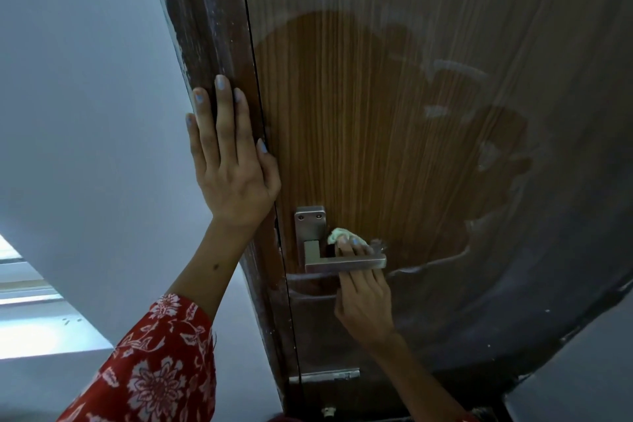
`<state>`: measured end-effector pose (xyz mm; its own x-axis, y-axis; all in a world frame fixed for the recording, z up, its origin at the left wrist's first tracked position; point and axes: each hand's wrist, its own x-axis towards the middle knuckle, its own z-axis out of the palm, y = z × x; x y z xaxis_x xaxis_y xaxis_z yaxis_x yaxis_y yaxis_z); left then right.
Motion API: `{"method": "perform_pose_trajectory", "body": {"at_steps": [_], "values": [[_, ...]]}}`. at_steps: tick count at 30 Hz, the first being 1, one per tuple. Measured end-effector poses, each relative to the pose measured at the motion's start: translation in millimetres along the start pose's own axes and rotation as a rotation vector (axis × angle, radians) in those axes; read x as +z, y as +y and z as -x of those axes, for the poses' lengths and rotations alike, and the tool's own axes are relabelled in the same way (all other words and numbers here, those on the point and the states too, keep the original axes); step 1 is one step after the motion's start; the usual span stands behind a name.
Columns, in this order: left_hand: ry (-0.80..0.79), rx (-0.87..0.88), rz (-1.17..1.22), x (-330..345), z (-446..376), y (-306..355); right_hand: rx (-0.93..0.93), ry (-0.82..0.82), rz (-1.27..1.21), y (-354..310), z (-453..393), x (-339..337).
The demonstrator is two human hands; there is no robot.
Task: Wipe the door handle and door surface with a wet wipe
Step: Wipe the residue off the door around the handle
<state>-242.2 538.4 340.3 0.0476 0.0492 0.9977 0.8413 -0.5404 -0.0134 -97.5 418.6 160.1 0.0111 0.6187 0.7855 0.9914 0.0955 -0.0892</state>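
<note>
A wooden door (428, 44) fills the upper right; a large patch around the middle is darker, glossy brown, while the rest looks dusty grey. A steel lever handle (346, 264) on a steel backplate (310, 223) sits low on the door's left side. My right hand (364, 301) reaches up behind the lever, fingers closed on a crumpled pale green wet wipe (339, 235) pressed against the door just above the lever. My left hand (229, 154) lies flat, fingers spread, on the dark wooden door frame (205, 27) and holds nothing.
A white wall (85, 96) runs along the left of the frame. A metal plate (325, 375) sits on the door below the handle. Bright floor or window light (34, 319) shows at the lower left.
</note>
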Motion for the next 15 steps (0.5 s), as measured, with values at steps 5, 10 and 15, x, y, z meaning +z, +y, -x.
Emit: {"method": "perform_pose_trajectory", "body": {"at_steps": [5, 10, 15], "values": [[0.005, -0.002, -0.005, 0.0, -1.6, 1.1, 0.139, 0.036, -0.065, -0.5, -9.6, -2.5], [-0.006, -0.003, -0.017, -2.2, -1.6, 1.8, 0.087, -0.082, -0.036, 3.9, 11.9, -5.4], [0.000, 0.003, -0.026, -2.2, -2.7, 2.5, 0.279, -0.068, -0.105, 10.5, 16.8, -18.4]]}}
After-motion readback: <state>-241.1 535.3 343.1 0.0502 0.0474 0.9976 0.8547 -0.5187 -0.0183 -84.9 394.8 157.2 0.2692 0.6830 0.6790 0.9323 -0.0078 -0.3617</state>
